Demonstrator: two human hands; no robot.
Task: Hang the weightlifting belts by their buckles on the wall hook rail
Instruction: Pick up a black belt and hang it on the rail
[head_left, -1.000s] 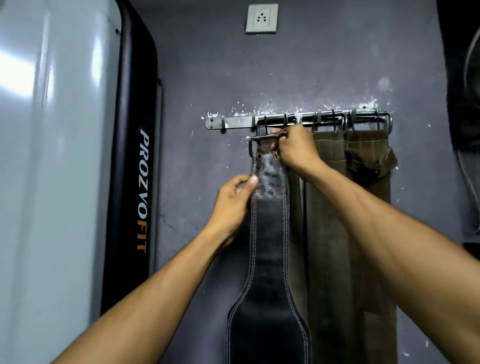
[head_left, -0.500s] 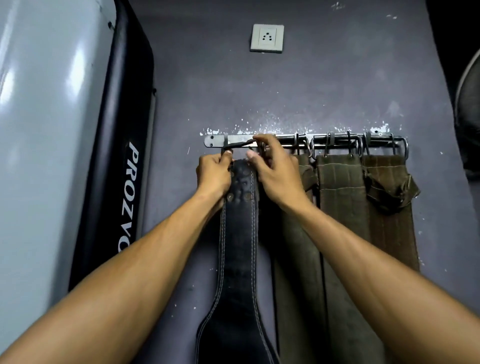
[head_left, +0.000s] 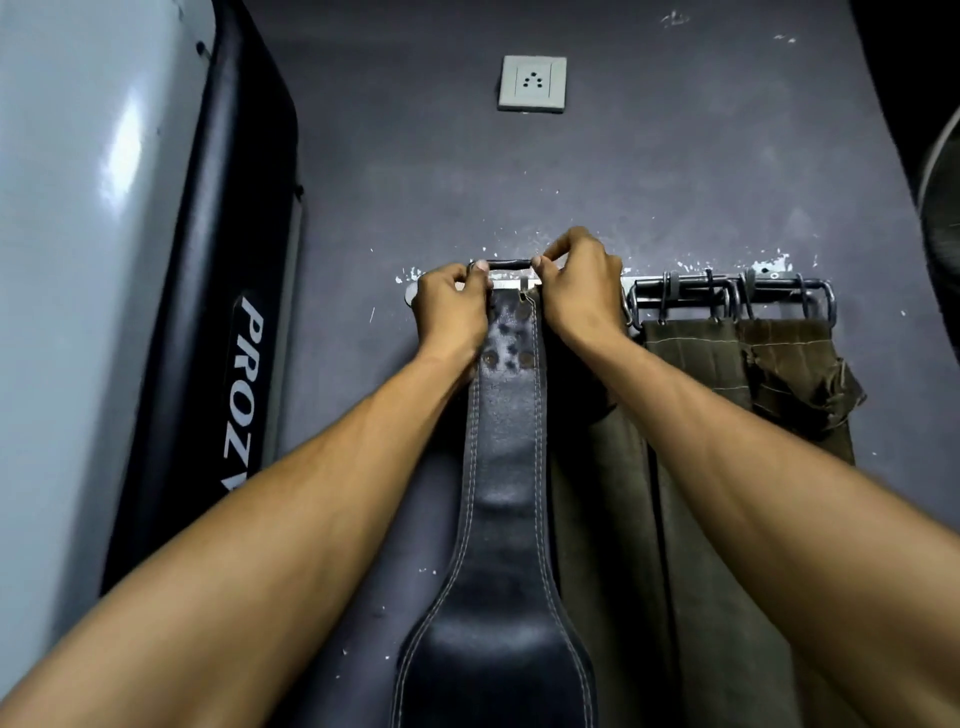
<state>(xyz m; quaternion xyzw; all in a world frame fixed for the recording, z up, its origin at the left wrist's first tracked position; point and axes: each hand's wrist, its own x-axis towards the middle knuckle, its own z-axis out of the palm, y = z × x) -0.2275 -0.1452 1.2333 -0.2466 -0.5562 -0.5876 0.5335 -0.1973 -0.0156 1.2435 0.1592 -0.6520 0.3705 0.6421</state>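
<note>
I held the black belt (head_left: 506, 467) up against the grey wall (head_left: 415, 171), its buckle (head_left: 508, 264) raised just above the left end of the hook rail (head_left: 727, 291). My left hand (head_left: 451, 306) had its grip closed on the buckle's left corner, thumb and forefinger pinching the metal bar. My right hand (head_left: 582, 291) pinched the buckle's right corner the same way, fingers curled over the top. The bar ran level between my 2 hands, and the riveted end of the belt hung straight down from it, widening toward the bottom edge of view.

Left of my left hand the rail ended in a bare plate, then open wall as far as the black pad (head_left: 208, 338) with white lettering, which stood upright along the left side beside a pale glossy panel (head_left: 78, 260). Above the buckle the wall was open up to the socket (head_left: 532, 83).

To the right the rail was crowded: 2 brown belts (head_left: 753, 374) hung by metal loops from its hooks, side by side and touching, the right one frayed at its top. Another brown strap (head_left: 602, 519) hung just beside the black belt, its top hidden behind my right wrist, so I could not tell how it was hooked.
</note>
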